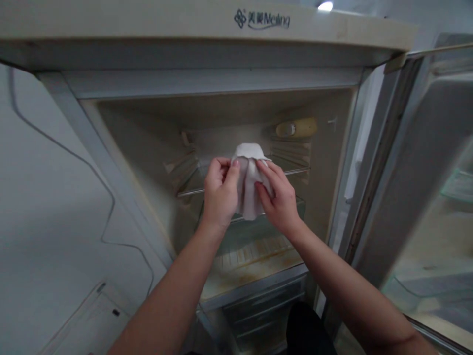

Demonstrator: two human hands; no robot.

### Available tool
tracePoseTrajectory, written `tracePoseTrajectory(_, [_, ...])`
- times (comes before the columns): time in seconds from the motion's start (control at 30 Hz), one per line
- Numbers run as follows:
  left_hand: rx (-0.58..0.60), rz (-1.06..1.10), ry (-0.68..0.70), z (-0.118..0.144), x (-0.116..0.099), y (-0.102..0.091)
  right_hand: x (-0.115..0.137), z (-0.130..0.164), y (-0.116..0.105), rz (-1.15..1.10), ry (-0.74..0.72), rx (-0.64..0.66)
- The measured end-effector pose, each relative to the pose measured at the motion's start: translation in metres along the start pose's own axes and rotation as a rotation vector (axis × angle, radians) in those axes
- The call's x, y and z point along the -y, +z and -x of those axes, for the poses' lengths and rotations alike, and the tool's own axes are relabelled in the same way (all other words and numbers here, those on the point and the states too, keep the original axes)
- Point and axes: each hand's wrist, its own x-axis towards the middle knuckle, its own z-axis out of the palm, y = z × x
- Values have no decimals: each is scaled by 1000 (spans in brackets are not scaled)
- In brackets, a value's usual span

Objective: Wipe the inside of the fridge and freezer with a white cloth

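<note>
A thin white cloth (250,190) hangs in loose folds between my two hands, in front of the open refrigerator (218,81). My left hand (222,190) pinches its left edge between thumb and bent fingers. On the other side, my right hand (278,195) grips the cloth with the thumb below and the fingers on top. Behind the cloth, the glass shelf (190,191) is partly hidden by my hands.
The refrigerator door (417,162) stands open at the right, with clear door bins (414,291). A yellowish lamp housing (297,128) sits at the upper right inside. Brown stains mark the compartment floor (254,259). A cord (92,170) runs along the left wall.
</note>
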Motion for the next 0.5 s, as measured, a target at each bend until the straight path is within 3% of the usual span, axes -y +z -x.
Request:
tracePoseTrajectory(0.1, [-22,-79,72,-16,4,2,-14,4,-1,55,44,-63])
tracePoseTrajectory(0.23, [-5,-429,339,-19,-3,7,-12,17,-3,257,32,-89])
tracePoseTrajectory(0.3, [136,-653,469,-11,-14,12,-7,21,0,195,70,32])
tracePoseTrajectory(0.37, [356,-859,593,3,-28,20,-6,25,8,64,172,130])
tracePoseTrajectory(0.43, [519,-994,696,20,-44,26,-12,29,16,39,256,105])
tracePoseTrajectory(0.5, [594,-1020,760,34,-58,29,-22,33,21,97,274,40])
